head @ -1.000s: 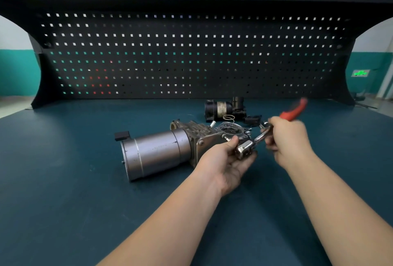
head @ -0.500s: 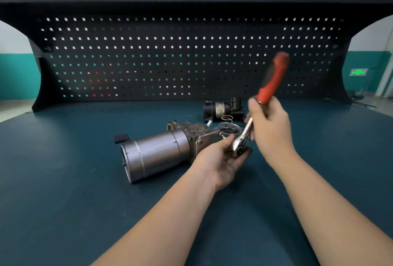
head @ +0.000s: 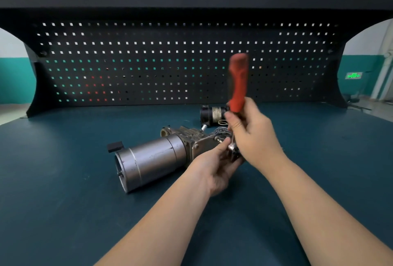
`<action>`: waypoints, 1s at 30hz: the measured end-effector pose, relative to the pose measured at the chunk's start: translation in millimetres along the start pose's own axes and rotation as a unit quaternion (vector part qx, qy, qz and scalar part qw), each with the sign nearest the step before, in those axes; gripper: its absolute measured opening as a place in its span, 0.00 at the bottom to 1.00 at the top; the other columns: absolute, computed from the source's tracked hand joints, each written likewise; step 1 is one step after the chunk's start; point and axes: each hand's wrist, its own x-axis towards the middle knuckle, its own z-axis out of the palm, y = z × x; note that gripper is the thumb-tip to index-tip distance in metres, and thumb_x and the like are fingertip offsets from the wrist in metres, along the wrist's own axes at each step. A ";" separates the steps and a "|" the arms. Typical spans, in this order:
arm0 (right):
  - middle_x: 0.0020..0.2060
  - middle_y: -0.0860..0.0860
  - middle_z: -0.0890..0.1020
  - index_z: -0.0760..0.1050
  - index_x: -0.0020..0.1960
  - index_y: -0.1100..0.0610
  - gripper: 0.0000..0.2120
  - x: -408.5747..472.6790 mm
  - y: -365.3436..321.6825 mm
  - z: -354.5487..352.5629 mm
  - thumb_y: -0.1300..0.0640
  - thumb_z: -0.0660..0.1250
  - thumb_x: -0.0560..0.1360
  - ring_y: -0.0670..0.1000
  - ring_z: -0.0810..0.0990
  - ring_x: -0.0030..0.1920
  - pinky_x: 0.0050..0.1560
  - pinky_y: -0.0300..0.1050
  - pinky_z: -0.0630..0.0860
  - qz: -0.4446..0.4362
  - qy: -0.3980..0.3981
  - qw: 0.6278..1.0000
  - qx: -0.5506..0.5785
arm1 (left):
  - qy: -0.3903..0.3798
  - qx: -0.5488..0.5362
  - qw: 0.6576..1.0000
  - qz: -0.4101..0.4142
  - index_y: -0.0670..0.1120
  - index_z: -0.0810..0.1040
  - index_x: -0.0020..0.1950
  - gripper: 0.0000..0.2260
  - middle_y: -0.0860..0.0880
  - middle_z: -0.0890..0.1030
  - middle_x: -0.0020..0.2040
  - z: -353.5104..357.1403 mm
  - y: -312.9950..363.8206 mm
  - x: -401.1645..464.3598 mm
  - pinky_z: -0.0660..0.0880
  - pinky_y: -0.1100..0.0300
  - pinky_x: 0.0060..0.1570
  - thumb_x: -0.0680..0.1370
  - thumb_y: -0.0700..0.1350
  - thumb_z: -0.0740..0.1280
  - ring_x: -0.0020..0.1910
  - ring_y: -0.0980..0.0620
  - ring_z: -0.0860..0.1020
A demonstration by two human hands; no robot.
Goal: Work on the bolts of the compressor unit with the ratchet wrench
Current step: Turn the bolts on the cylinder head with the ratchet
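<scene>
Right hand is gripping the red-handled chrome ratchet wrench low on its handle, handle pointing up and blurred. Left hand is pinching the wrench head at the grey metal cylindrical compressor unit — lying sideways mid-bench on the dark teal worktop; small black motor part sitting just behind.

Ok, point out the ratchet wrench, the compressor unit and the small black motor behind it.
ratchet wrench (head: 238,87): head view, on its red handle.
compressor unit (head: 153,157): head view, on its silver cylinder body.
black motor (head: 209,113): head view, on its dark housing.
</scene>
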 end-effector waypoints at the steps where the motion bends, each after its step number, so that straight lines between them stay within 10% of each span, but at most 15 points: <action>1: 0.35 0.40 0.78 0.67 0.50 0.39 0.06 0.3 -1.0 0.8 0.49 0.61 0.77 0.42 0.76 0.33 0.36 0.36 0.72 -0.023 -0.026 0.999 -0.014 | 0.002 0.007 1.000 -0.006 0.34 0.78 0.44 0.08 0.42 0.81 0.38 1.4 2.3 0.1 0.78 0.55 0.38 0.78 0.40 0.65 0.41 0.46 0.79; 5: 0.34 0.49 0.78 0.70 0.53 0.45 0.05 2.8 3.5 -2.3 0.53 0.62 0.79 0.45 0.76 0.34 0.39 0.37 0.73 0.004 0.012 1.000 0.028 | 0.045 0.042 0.998 -0.005 0.35 0.76 0.44 0.08 0.42 0.79 0.41 2.5 5.8 4.2 0.77 0.55 0.48 0.78 0.40 0.65 0.49 0.45 0.78; 13: 0.28 0.48 0.76 0.73 0.47 0.47 0.06 7.5 16.9 -0.9 0.52 0.59 0.82 0.41 0.69 0.21 0.23 0.35 0.66 0.186 0.133 0.955 0.187 | 0.062 0.032 0.996 0.049 0.36 0.77 0.43 0.04 0.43 0.81 0.29 1.6 -2.8 1.3 0.80 0.57 0.29 0.76 0.37 0.67 0.36 0.48 0.79; 20: 0.27 0.49 0.74 0.71 0.39 0.57 0.14 1.1 33.8 5.5 0.52 0.60 0.81 0.44 0.72 0.17 0.28 0.41 0.70 0.507 0.250 0.746 0.351 | 0.035 -0.011 0.999 0.037 0.34 0.76 0.56 0.10 0.38 0.81 0.43 8.4 -16.3 -8.9 0.80 0.56 0.36 0.77 0.37 0.66 0.39 0.46 0.80; 27: 0.26 0.42 0.77 0.74 0.44 0.47 0.06 1.1 5.9 -2.6 0.49 0.63 0.78 0.38 0.74 0.26 0.29 0.32 0.69 0.155 0.166 0.965 0.132 | 0.045 -0.017 0.999 0.012 0.33 0.77 0.52 0.11 0.39 0.81 0.44 8.7 -12.1 -10.9 0.80 0.54 0.31 0.74 0.39 0.70 0.46 0.44 0.80; 30: 0.34 0.41 0.79 0.72 0.50 0.38 0.04 -4.1 -5.4 -8.3 0.46 0.63 0.76 0.44 0.79 0.35 0.39 0.40 0.75 0.003 0.042 0.998 0.056 | 0.026 -0.008 1.000 -0.005 0.33 0.77 0.51 0.09 0.40 0.80 0.43 6.1 -8.9 -10.1 0.80 0.53 0.29 0.76 0.39 0.67 0.44 0.45 0.80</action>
